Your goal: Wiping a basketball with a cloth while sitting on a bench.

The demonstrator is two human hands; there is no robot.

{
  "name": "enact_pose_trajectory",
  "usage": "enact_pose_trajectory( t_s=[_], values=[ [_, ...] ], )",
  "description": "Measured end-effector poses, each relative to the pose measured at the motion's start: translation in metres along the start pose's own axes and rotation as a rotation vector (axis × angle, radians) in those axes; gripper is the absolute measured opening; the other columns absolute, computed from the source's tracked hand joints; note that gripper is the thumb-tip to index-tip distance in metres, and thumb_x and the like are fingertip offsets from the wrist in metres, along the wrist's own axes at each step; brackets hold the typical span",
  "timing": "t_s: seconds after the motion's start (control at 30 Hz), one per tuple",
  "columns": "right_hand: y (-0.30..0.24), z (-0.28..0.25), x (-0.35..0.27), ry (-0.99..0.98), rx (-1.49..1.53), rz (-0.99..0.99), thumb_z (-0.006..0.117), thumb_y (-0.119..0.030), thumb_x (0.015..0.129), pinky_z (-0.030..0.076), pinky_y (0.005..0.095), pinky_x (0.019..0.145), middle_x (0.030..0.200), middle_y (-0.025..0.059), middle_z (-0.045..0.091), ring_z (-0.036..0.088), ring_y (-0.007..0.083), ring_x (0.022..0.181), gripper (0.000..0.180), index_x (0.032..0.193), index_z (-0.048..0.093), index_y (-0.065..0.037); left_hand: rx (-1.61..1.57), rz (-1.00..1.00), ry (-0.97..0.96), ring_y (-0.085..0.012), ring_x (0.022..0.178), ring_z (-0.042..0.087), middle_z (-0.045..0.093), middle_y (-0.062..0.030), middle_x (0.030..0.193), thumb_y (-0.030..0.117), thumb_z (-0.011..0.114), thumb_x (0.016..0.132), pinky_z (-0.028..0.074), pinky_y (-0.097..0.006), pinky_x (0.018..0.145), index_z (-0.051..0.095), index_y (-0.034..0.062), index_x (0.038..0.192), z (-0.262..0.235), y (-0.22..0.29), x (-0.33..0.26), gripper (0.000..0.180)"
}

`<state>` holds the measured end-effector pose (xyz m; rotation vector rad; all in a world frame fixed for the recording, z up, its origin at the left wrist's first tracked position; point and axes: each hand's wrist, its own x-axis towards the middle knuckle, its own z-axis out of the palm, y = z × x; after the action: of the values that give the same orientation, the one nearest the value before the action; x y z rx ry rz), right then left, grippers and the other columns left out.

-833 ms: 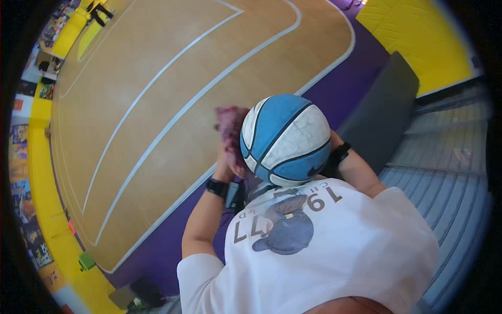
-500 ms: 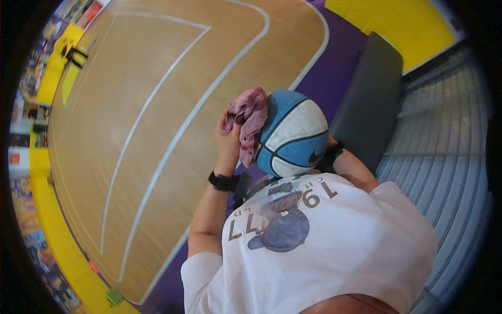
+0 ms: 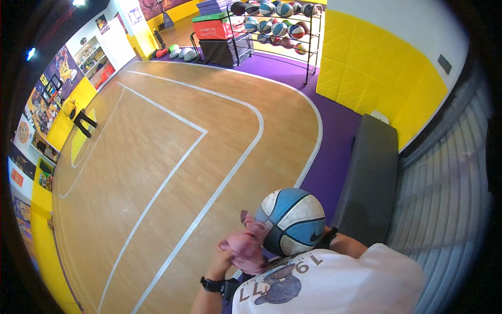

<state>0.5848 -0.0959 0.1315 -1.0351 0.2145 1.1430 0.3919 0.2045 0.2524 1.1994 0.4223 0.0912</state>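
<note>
A blue and white basketball (image 3: 294,222) is held in front of my chest, with a dark mark on its lower right panel. My left hand (image 3: 223,260) is closed around a crumpled pink patterned cloth (image 3: 246,251), which lies against the ball's left side and is slightly blurred. Behind the ball's right side is my right hand (image 3: 329,230), supporting it; the ball hides nearly all of its fingers. Both wrists wear black bands.
A wooden court floor (image 3: 151,172) with white lines spreads ahead and left. Along the right runs a grey padded bench (image 3: 368,172). A ball rack (image 3: 277,31) stands at the back beside stacked boxes (image 3: 214,39). A person (image 3: 81,118) stands far left.
The view has tilted up, bringing the ball rack and back of the court into sight. The ball's panels sit differently, and the cloth has shifted lower along the ball's side.
</note>
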Motion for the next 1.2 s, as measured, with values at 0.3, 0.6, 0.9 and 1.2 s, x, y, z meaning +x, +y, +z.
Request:
enact_pose_trajectory(
  t_s=[0.3,0.6,0.9,1.2],
  values=[
    [-0.067,-0.037,0.067,0.196,-0.055,-0.127,0.046,-0.033,0.1,0.036,0.04,0.11,0.141,0.0113,0.052,0.048,0.0277,0.128,0.047,0.136,0.051,-0.004,-0.485,0.064,0.176,-0.0289,0.115,0.057,0.056,-0.0116,0.13,0.036,0.05,0.1,0.049,-0.045,0.101,0.046,0.0043,0.134,-0.055,0.063,0.178,0.047],
    [-0.138,-0.067,0.112,0.587,-0.21,-0.299,0.047,-0.032,0.1,0.036,0.0407,0.109,0.141,0.0112,0.052,0.048,0.0289,0.128,0.045,0.136,0.052,-0.005,-0.493,-0.243,-0.055,-0.0189,0.078,0.062,0.062,-0.0052,0.089,0.034,0.049,0.1,0.054,-0.032,0.064,0.055,0.0125,0.108,-0.033,0.103,0.374,0.024],
    [-0.272,-0.175,0.205,0.882,-0.926,-0.529,0.048,-0.031,0.099,0.037,0.0413,0.109,0.14,0.0111,0.053,0.048,0.03,0.128,0.043,0.135,0.052,-0.007,-0.639,-0.295,-0.322,-0.0217,0.093,0.062,0.063,-0.0053,0.101,0.035,0.049,0.1,0.055,-0.039,0.078,0.055,0.0111,0.113,0.009,0.096,0.552,0.028],
    [-0.572,-0.221,0.314,0.966,-1.219,-0.681,0.052,-0.029,0.099,0.035,0.0476,0.111,0.147,0.0131,0.044,0.041,0.0296,0.134,0.049,0.142,0.043,-0.008,-0.378,0.196,0.114,-0.0241,0.108,0.058,0.06,-0.0056,0.115,0.044,0.052,0.098,0.049,-0.044,0.094,0.052,0.0116,0.125,0.009,0.151,0.671,0.042]
  ],
)
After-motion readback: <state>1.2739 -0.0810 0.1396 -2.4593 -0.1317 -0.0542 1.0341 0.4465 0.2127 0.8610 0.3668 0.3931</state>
